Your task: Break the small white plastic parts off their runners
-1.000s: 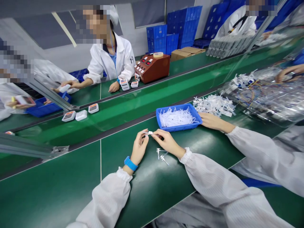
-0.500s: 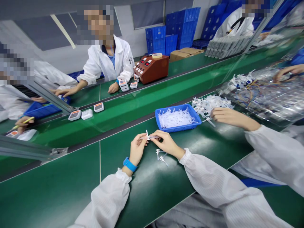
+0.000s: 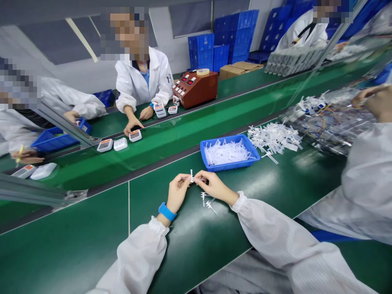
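Between the fingertips of both hands is a small white plastic fitting with a thin stem pointing up; its finer details are too small to make out. My left hand, with a blue band at the wrist, pinches it from the left. From the other side my right hand pinches it, fingers closed. Two similar white pieces with thin tubes lie on the green table just below my right hand. Beyond the hands stands a blue tray filled with thin whitish tubes.
A heap of white plastic pieces lies right of the tray, near clear bags with wires. A co-worker's sleeve is at the right. Across the green conveyor, white devices ride near another co-worker's hand.
My hands have barely moved, still on the fitting. The neighbour's hand at the right has left the white heap. The devices on the conveyor have shifted right, and a co-worker across reaches one.
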The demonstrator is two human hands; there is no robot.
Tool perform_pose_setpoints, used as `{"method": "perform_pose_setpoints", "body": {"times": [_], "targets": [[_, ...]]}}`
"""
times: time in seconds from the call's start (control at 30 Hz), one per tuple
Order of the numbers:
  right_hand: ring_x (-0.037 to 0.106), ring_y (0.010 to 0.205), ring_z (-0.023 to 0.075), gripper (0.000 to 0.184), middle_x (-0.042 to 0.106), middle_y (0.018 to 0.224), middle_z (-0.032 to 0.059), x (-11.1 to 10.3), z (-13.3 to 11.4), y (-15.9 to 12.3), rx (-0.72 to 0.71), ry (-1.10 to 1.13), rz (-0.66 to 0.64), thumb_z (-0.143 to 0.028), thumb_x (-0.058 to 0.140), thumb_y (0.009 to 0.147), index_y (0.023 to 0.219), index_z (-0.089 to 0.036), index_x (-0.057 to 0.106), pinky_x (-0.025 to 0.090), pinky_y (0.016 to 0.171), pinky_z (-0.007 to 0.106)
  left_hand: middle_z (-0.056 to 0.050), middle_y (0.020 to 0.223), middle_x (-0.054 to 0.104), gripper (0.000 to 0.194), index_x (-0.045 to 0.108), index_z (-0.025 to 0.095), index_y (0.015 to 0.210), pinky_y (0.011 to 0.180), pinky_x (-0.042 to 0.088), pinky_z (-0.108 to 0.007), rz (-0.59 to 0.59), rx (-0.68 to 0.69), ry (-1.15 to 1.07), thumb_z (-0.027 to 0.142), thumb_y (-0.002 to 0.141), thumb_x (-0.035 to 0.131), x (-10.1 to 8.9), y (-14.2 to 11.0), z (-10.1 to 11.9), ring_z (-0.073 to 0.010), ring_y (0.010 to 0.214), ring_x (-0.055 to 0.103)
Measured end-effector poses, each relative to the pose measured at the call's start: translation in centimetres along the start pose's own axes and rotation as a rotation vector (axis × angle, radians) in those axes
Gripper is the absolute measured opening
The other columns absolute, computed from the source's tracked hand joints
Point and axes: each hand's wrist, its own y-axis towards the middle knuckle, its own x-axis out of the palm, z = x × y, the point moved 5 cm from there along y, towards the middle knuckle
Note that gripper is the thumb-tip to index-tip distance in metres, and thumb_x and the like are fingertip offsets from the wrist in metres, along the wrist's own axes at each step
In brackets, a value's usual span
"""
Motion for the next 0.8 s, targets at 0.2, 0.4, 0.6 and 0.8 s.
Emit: {"method": "perform_pose_setpoints", "body": {"times": [0.2,0.4,0.6,0.8], "targets": [[0.055,0.067,0.0124,0.022,0.062,0.074,0.0019,0.09,0.12,-0.04,0.010,0.013,-0.005,-0.034,0.051,0.089,0.082,-0.015,0.060,0.043,0.061,0.024,-0.002,0.077,0.067,0.019,0.067,0.016,0.082,0.068,0.050,-0.026,0.002,0.004,0.001,0.034,0.075,0.069,0.08,-0.04,0.06,-0.0141,0.071,0.062],[0.055,0.067,0.0126,0.022,0.060,0.073,0.0013,0.16,0.48,-0.07,0.033,0.033,-0.003,-0.035,0.052,0.088,0.082,-0.015,0.059,0.043,0.062,0.025,-0.002,0.076,0.067,0.020,0.067,0.017,0.081,0.069,0.050,-0.027,-0.010,0.020,0.015,0.036,0.075,0.069,0.22,-0.12,0.35,-0.0150,0.071,0.061],[0.054,0.067,0.0125,0.022,0.060,0.073,0.0014,0.17,0.62,-0.07,0.040,0.033,0.009,-0.035,0.052,0.088,0.081,-0.014,0.059,0.043,0.062,0.025,-0.002,0.075,0.066,0.020,0.067,0.016,0.080,0.069,0.049,-0.026,-0.020,0.022,0.024,0.035,0.075,0.069,0.24,-0.03,0.45,-0.0142,0.070,0.061],[0.053,0.065,0.0116,0.023,0.060,0.073,0.0014,0.13,0.84,-0.01,0.060,0.059,-0.022,-0.035,0.052,0.088,0.084,-0.014,0.060,0.042,0.061,0.024,-0.002,0.075,0.066,0.020,0.067,0.017,0.078,0.068,0.051,-0.027,-0.027,0.056,0.064,0.037,0.076,0.068,0.26,0.00,0.61,-0.0151,0.071,0.061]]}}
